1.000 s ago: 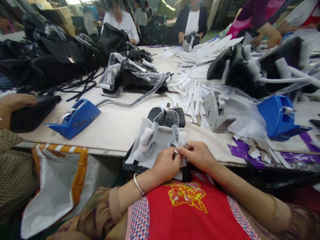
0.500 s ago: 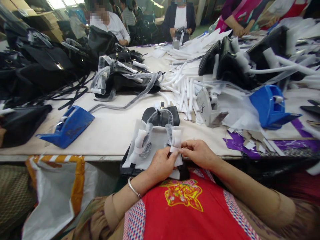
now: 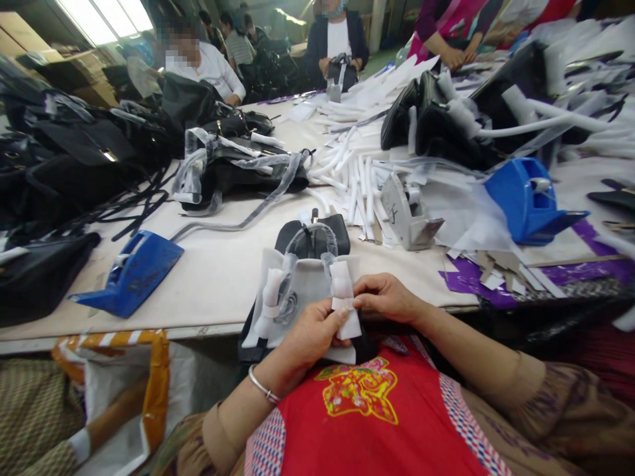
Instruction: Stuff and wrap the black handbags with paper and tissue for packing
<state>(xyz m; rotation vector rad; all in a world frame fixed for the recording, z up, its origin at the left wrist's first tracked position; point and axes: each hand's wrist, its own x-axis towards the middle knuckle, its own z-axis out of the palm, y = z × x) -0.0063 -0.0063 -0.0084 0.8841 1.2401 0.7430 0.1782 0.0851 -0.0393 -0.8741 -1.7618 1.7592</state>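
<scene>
Bright window glare (image 3: 106,14) upper left; soft, even room light, faint shadows. Wide-angle bending at edges. Far faces pixelated.

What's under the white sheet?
A black bag: its top and plastic-wrapped handle stick out past the white sheet, and a dark edge shows at left. Its front is covered. Left hand and right hand pinch a white wrap.

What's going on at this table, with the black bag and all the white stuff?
The person wearing the camera has a black handbag lying at the near edge of the table, its front covered by a white sheet. The left hand and right hand both pinch a white wrap around one end of the bag's handle; the other end bears a similar wrap. A blue tape dispenser sits to the left. Other people handle bags farther along.
</scene>
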